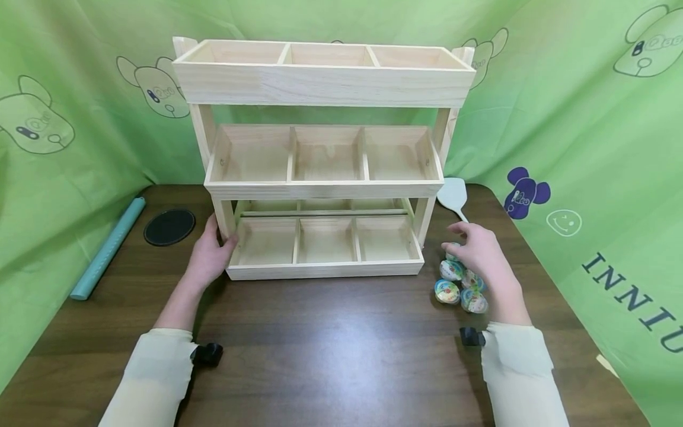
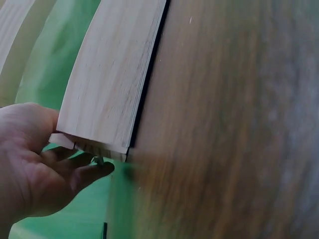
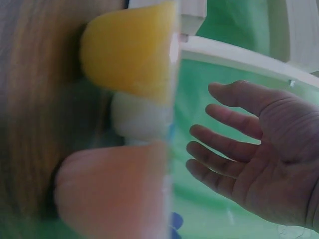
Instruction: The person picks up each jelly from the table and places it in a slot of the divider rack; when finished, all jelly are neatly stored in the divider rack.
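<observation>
A pale wooden three-tier shelf with divided trays stands upright on the table. My left hand holds the left end of its bottom tray; in the left wrist view the thumb of the left hand lies at the tray's upper edge and the fingers are along its outer end. Over on the right, several jelly cups with printed lids sit in a cluster. My right hand hovers over the back of this cluster, fingers spread and holding nothing. Beside it, the right wrist view shows a yellow jelly cup and a pinkish one.
A white spatula-like tool lies behind the right hand. Left of the shelf are a round black disc and a teal cylinder. Green printed cloth surrounds the brown table at the back and sides.
</observation>
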The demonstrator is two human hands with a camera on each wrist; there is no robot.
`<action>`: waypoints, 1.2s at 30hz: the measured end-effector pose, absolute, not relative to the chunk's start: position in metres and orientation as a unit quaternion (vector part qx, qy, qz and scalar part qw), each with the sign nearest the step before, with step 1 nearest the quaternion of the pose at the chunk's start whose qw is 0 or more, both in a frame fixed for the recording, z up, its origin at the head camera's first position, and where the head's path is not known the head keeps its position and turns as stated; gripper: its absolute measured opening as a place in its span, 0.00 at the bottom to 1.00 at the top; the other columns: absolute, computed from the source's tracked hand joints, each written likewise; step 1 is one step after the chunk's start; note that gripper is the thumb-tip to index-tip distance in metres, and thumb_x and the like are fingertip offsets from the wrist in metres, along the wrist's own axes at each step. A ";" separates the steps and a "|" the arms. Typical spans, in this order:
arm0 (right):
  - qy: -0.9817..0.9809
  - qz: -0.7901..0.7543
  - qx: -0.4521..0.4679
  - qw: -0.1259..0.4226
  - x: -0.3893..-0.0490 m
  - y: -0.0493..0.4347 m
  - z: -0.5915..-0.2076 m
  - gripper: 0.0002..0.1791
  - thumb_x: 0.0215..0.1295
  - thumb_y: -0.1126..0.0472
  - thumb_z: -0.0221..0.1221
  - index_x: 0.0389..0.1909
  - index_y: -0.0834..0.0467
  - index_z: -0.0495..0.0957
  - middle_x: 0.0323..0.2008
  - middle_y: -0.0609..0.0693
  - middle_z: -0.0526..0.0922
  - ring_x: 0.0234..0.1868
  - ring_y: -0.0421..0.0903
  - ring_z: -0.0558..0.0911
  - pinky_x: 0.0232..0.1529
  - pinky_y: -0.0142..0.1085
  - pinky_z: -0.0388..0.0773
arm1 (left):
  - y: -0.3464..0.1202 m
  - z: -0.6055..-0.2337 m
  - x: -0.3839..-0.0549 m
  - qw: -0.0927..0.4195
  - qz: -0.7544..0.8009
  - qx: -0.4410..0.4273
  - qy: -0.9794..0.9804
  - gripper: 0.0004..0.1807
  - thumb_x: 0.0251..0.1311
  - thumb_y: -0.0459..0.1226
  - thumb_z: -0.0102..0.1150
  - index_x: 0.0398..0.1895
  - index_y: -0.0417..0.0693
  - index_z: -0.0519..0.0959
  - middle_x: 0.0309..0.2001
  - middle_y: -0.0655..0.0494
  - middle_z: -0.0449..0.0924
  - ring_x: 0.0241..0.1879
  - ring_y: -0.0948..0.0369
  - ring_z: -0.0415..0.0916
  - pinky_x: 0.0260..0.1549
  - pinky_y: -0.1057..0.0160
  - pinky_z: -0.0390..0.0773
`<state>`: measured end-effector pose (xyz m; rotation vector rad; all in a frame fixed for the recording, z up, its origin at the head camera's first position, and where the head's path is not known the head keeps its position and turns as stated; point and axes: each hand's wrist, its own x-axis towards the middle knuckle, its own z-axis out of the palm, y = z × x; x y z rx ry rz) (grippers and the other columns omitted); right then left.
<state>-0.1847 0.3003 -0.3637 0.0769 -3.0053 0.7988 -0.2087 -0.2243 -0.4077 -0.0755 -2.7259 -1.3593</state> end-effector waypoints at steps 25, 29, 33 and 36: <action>-0.965 0.262 0.008 -0.029 -0.194 0.322 -0.384 0.29 0.62 0.58 0.68 0.60 0.70 0.75 0.51 0.71 0.80 0.51 0.65 0.78 0.54 0.60 0.72 | -0.221 -0.416 -0.207 0.018 -0.470 -0.028 -0.882 0.38 0.77 0.35 0.43 0.81 0.39 0.38 0.70 0.24 0.58 0.67 0.34 0.61 0.64 0.35 0.62; -0.964 0.263 0.008 -0.029 -0.195 0.322 -0.386 0.29 0.62 0.57 0.68 0.59 0.70 0.75 0.52 0.71 0.80 0.51 0.65 0.78 0.54 0.60 0.72 | -0.221 -0.417 -0.208 0.020 -0.473 -0.030 -0.880 0.38 0.77 0.35 0.44 0.81 0.38 0.38 0.70 0.24 0.58 0.68 0.34 0.61 0.64 0.35 0.63; -0.964 0.262 0.007 -0.030 -0.195 0.323 -0.386 0.30 0.61 0.55 0.69 0.59 0.70 0.76 0.51 0.70 0.81 0.51 0.65 0.78 0.55 0.60 0.71 | -0.221 -0.417 -0.208 0.023 -0.474 -0.032 -0.880 0.37 0.77 0.34 0.43 0.81 0.37 0.38 0.70 0.23 0.58 0.67 0.34 0.61 0.64 0.35 0.63; -0.965 0.261 0.011 -0.032 -0.195 0.325 -0.386 0.32 0.61 0.55 0.70 0.60 0.70 0.75 0.53 0.70 0.80 0.53 0.66 0.78 0.57 0.60 0.70 | -0.221 -0.417 -0.208 0.024 -0.475 -0.033 -0.879 0.37 0.77 0.34 0.43 0.81 0.37 0.38 0.70 0.23 0.58 0.67 0.34 0.61 0.64 0.35 0.63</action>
